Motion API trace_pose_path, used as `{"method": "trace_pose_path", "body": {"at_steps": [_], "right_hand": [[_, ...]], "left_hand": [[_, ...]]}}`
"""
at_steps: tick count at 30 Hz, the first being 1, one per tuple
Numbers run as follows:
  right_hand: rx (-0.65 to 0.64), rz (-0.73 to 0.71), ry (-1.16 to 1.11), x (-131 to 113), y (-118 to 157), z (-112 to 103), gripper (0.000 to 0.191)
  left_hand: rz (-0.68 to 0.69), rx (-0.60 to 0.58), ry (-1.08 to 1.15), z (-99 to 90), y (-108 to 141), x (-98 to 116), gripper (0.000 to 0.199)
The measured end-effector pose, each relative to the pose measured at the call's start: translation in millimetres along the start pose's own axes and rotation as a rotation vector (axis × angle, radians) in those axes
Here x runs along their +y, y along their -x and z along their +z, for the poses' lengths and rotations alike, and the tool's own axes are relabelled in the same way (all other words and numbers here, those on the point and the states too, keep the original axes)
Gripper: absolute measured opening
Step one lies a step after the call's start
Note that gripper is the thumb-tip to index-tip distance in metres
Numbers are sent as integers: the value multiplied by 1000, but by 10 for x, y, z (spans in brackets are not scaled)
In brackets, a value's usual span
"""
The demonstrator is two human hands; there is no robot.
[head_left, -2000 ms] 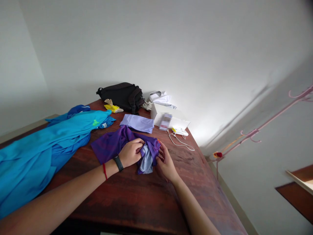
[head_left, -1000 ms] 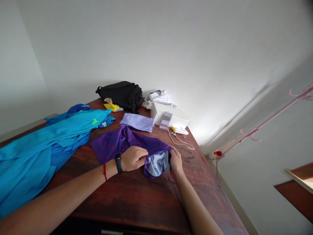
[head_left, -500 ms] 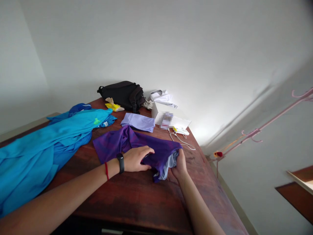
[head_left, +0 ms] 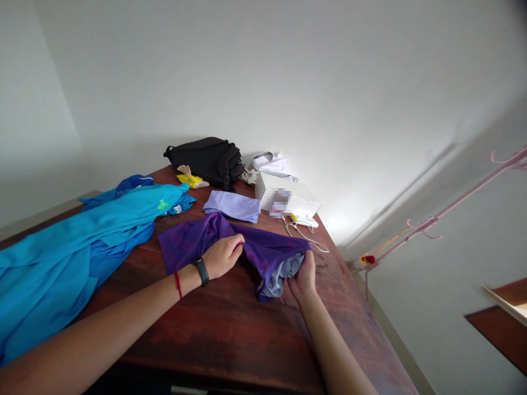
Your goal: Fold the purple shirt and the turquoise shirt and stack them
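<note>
A purple garment (head_left: pixel 263 241) with a grey-blue inner side lies partly spread on the dark wooden table (head_left: pixel 230 340). My left hand (head_left: pixel 222 255), with a black band and a red string at the wrist, pinches the cloth near its middle. At the garment's right end, my right hand (head_left: pixel 304 277) grips the edge, where the grey-blue lining (head_left: pixel 284 274) shows in folds. Beyond the garment rests a folded lavender cloth (head_left: pixel 233 206). The kind of purple garment, perhaps shorts or a shirt, I cannot tell.
Bright blue clothes (head_left: pixel 90 225) sprawl over the table's left side. At the back are a black bag (head_left: pixel 201 156), a yellow packet (head_left: pixel 189 178), a white box (head_left: pixel 280 189) and a white cable (head_left: pixel 308 238). A pink rack (head_left: pixel 432 219) stands beyond the right edge.
My left hand has shifted left and slightly up, and its parted fingers have closed on the purple cloth. My right hand keeps its grip at about the same place.
</note>
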State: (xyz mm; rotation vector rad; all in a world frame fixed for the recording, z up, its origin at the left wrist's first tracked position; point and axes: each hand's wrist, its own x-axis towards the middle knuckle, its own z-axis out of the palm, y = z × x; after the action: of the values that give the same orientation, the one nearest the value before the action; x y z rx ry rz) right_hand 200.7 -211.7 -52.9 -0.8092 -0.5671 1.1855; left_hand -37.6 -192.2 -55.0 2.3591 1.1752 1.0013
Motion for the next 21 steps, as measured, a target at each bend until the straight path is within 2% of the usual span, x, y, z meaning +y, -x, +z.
{"method": "trace_pose_path", "body": {"at_steps": [4,7,10,12,16,21], "right_hand": [[-50,-39,-28,-33,-12,17,19],[-23,-56,-50,-32,-42,0,17],[-4,-39,-68,-29,-58,-13,18],[-18,-33,-79,-39,-53,-10,22],[-55,-14,-100,-83,-35,-3,33],[-77,16,-118,-120,-32,-3,32]], "left_hand": [[-41,180,69,-108,-13,54,15],[-73,316,102,-201,-21,65,16],[-80,396,145,-269,-27,77,20],[-77,410,145,-287,-24,98,21],[-53,347,118,-265,-3,157,21],[-20,283,92,-236,6,186,27]]}}
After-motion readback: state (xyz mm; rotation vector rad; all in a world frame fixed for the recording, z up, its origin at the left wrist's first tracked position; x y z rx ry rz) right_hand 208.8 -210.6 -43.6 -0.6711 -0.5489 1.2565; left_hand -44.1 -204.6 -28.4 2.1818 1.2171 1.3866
